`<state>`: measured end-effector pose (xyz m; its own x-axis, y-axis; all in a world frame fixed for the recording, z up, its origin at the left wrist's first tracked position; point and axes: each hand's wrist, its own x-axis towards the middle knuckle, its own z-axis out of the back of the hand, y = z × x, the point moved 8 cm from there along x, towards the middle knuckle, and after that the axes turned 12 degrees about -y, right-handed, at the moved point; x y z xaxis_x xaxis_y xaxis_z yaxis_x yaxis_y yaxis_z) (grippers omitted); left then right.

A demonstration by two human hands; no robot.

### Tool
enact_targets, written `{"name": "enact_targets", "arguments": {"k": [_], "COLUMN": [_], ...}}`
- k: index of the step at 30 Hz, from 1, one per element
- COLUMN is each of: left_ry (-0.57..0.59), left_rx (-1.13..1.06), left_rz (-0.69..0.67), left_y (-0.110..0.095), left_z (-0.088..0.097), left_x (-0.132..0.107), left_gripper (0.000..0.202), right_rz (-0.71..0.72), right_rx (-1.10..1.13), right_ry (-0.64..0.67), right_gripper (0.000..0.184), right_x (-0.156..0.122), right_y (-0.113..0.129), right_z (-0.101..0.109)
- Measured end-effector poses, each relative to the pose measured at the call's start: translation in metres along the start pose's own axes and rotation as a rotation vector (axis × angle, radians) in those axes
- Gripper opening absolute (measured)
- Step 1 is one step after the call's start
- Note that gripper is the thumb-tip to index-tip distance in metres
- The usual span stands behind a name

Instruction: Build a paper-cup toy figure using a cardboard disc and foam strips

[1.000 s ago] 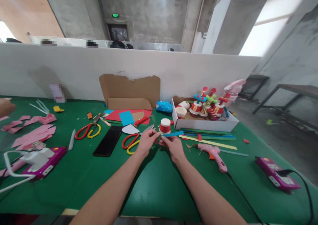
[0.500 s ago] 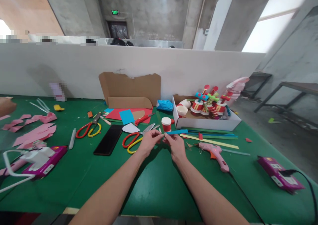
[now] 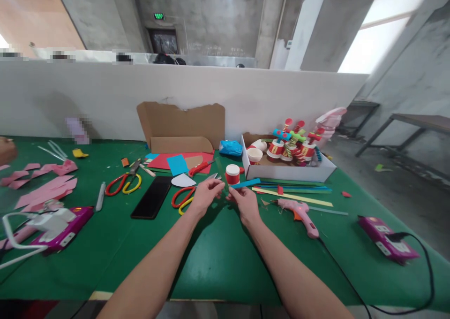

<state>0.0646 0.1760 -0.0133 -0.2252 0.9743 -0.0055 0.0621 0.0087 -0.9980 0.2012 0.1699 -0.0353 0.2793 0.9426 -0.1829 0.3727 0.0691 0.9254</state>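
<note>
My right hand (image 3: pixel 246 204) pinches a blue paper strip (image 3: pixel 248 183) and a green paper strip (image 3: pixel 220 169) where their ends meet at an angle. The blue strip points right, while the green one points away from me. Just left of that joint is my left hand (image 3: pixel 207 197), its fingers bent and slightly apart, tips close to the green strip's edge; contact is unclear. Behind the strips stands a red paper cup (image 3: pixel 232 174) with its white base up. Red-and-yellow-handled scissors (image 3: pixel 183 199) lie beside my left hand, partly covered by it.
A white box (image 3: pixel 291 172) at the back right holds cup figures (image 3: pixel 276 148). Loose strips (image 3: pixel 295 197), a pink glue gun (image 3: pixel 298 211) and a purple power strip (image 3: pixel 388 239) lie to the right. A phone (image 3: pixel 153 197), more scissors (image 3: pixel 131 178) and pink paper (image 3: pixel 49 192) lie left.
My left hand has drawn slightly left, away from the joint of the strips. My right hand still pinches there. The whole view has shifted a little.
</note>
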Motion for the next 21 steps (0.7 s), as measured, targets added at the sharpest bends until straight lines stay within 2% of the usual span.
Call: {"name": "enact_targets", "arguments": {"k": [7, 16, 21], "left_ry": [0.016, 0.028, 0.017], "left_rx": [0.068, -0.070, -0.128], "left_rz": [-0.057, 0.088, 0.121], "left_y": [0.000, 0.009, 0.012], "left_z": [-0.002, -0.010, -0.009], "left_x": [-0.001, -0.005, -0.003], "left_gripper": [0.033, 0.035, 0.034], "right_rz": [0.018, 0.080, 0.070], "right_rx": [-0.056, -0.052, -0.034], "right_ry": [0.054, -0.045, 0.017], "right_gripper": [0.025, 0.022, 0.020], "right_x": [-0.002, -0.004, -0.005], "right_y": [-0.003, 0.007, 0.008], "right_z": [-0.004, 0.002, -0.003]}}
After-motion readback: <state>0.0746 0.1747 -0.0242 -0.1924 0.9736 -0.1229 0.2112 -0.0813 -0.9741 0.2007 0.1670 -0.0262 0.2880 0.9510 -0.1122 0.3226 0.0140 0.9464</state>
